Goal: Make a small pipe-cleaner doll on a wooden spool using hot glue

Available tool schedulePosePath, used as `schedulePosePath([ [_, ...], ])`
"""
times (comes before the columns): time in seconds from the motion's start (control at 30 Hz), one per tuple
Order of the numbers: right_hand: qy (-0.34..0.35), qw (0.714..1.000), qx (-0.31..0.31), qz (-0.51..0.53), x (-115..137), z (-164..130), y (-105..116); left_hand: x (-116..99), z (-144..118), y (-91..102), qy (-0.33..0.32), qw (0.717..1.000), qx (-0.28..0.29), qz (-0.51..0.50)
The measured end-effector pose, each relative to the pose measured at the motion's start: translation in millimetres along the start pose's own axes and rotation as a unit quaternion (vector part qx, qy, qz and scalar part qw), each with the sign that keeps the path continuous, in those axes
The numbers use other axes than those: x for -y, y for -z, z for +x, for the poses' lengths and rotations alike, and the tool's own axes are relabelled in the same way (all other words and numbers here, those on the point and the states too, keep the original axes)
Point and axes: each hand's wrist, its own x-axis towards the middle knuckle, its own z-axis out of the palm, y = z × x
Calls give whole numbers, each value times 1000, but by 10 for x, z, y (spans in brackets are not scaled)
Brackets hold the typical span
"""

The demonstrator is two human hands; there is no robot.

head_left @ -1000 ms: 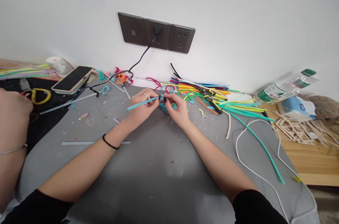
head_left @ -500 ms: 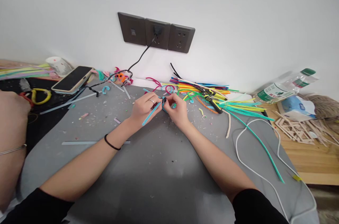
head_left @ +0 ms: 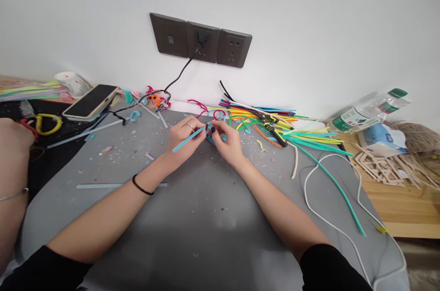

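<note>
Both hands meet over the middle of the grey mat (head_left: 178, 245). My left hand (head_left: 184, 140) is closed on a blue pipe cleaner (head_left: 187, 140), whose straight end sticks out toward the lower left. My right hand (head_left: 227, 142) pinches the blue piece's other part close to the left fingertips. The fingers hide most of the blue part between them, so its shape there does not show. Just behind the hands lie curled pipe cleaners in pink (head_left: 201, 108) and green (head_left: 240, 122).
Black-handled pliers (head_left: 273, 130) rest on a bundle of coloured pipe cleaners (head_left: 309, 139). A bottle (head_left: 367, 112) and wooden pieces (head_left: 381, 165) are at right. At left are a phone (head_left: 91, 102), scissors (head_left: 49, 124), a paper cup (head_left: 72, 84) and another person's arm (head_left: 12, 181). A white cable (head_left: 307, 194) loops at right.
The straight blue end has swung a little to the left and up, lying flatter. My fingers have shifted slightly on the blue piece. The whole view has moved slightly.
</note>
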Motion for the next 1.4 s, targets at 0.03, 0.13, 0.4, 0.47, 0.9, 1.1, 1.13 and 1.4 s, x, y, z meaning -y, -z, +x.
schedulePosePath([
  [0.03,1,1000,0,2,0,0,2,-7,7,2,8,1000,1,-2],
  [0.13,5,1000,-2,8,3,3,7,-18,28,12,28,999,-2,-21],
  [0.4,-5,992,13,122,-44,24,-4,43,91,40,140,977,15,-161],
  [0.47,-12,991,7,133,-69,27,-13,55,104,42,151,972,20,-177],
  [0.9,-30,989,6,142,-54,29,2,95,117,73,58,991,32,-115],
  [1.1,-48,988,17,147,-69,36,11,117,109,70,-2,997,15,-78],
  [1.13,-53,987,19,153,-76,37,11,123,110,70,-4,997,14,-78],
  [1.4,-51,986,17,155,-117,24,7,162,111,64,-23,998,17,-65],
])
